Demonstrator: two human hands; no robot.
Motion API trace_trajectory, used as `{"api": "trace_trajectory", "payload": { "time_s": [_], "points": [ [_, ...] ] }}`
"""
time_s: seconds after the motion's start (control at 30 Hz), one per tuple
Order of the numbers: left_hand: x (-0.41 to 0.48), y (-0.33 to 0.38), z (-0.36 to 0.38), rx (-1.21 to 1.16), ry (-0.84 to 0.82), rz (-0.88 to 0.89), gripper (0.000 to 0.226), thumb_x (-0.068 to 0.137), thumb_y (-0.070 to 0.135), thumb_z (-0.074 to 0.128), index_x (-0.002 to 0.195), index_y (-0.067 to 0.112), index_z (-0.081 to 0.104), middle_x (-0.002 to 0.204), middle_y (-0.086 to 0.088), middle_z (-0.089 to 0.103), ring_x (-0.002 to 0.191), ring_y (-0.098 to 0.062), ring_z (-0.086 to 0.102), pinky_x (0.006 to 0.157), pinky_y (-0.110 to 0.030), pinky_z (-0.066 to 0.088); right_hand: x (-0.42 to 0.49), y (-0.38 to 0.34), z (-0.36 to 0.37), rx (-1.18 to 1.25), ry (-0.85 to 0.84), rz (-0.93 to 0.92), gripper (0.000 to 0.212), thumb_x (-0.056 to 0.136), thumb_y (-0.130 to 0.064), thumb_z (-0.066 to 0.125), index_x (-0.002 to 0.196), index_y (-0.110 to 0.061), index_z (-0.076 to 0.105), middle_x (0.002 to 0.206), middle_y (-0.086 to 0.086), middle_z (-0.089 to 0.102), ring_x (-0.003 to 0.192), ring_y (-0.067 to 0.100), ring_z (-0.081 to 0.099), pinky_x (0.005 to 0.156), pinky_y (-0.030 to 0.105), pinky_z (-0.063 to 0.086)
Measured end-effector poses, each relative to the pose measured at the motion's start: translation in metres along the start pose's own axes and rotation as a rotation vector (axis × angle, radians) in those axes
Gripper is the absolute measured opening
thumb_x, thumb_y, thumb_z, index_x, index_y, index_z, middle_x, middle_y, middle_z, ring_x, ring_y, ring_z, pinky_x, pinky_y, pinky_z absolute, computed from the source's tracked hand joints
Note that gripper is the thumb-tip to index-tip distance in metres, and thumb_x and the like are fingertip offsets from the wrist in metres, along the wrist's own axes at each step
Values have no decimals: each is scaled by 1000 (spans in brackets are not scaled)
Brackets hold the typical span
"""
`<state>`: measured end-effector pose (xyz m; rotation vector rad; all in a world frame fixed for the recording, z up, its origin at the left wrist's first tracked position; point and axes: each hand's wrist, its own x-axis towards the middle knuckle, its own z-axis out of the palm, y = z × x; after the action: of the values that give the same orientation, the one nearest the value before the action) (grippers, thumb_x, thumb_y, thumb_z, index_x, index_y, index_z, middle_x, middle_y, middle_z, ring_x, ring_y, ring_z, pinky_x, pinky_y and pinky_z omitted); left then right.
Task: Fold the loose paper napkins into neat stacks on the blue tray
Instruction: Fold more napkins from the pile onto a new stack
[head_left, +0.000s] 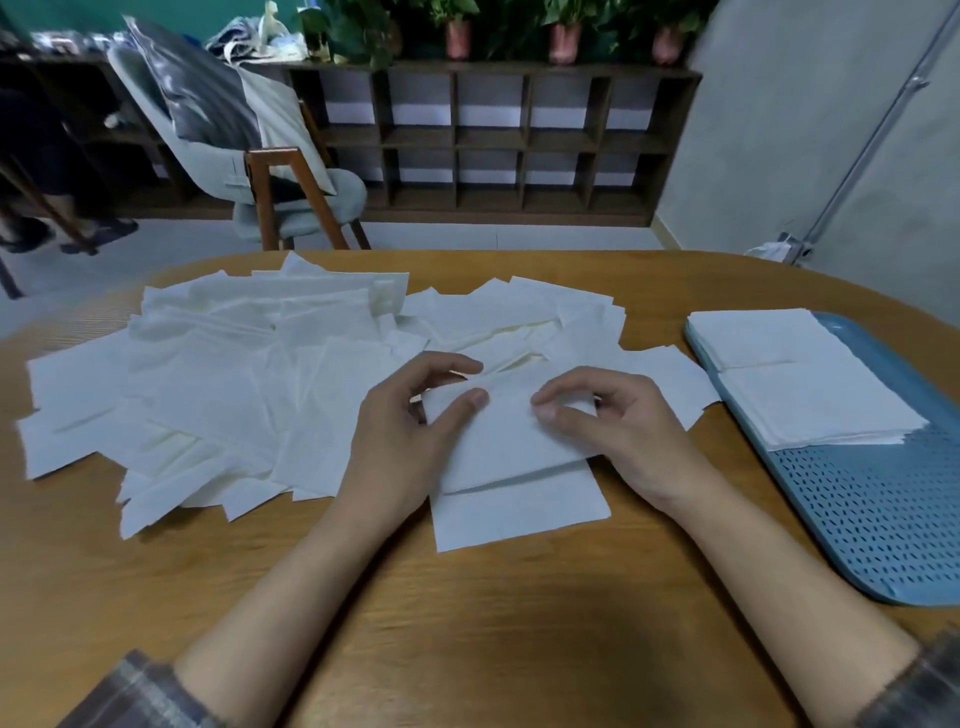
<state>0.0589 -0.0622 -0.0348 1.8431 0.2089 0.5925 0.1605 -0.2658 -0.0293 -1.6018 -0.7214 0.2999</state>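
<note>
A white paper napkin (511, 441) lies in front of me on the wooden table, its far half folded over towards me. My left hand (410, 431) pinches the folded flap at its left corner. At the flap's right corner, my right hand (613, 421) grips the paper between thumb and fingers. A big heap of loose napkins (234, 384) spreads over the left and middle of the table. The blue perforated tray (878, 519) sits at the right, with two stacks of folded napkins (810, 400) on its far end.
The round wooden table (467, 623) shows bare wood near me. Beyond the table stand a chair (270, 171) with bags on it, a dark cubby shelf (493, 135) with plants, and a grey wall at the right.
</note>
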Motion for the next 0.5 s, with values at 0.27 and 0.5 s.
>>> {"api": "trace_trajectory", "payload": {
  "time_s": [0.27,0.5],
  "points": [
    [-8,-5,0,395,-216,80,64,85,36,86,135,41,45,120,20,51,94,-5,58,77,-11,45,5,9,-10,-237,292,2,21,97,-8,72,100,-26,83,104,-24,78,110,-8,65,95,8,45],
    [-9,-9,-4,572,-380,149,37,84,55,81,113,34,74,102,19,64,103,0,60,94,-31,50,5,9,-15,-322,362,-3,28,98,-10,69,105,-34,81,112,-28,74,117,-13,57,97,1,38]
  ]
}}
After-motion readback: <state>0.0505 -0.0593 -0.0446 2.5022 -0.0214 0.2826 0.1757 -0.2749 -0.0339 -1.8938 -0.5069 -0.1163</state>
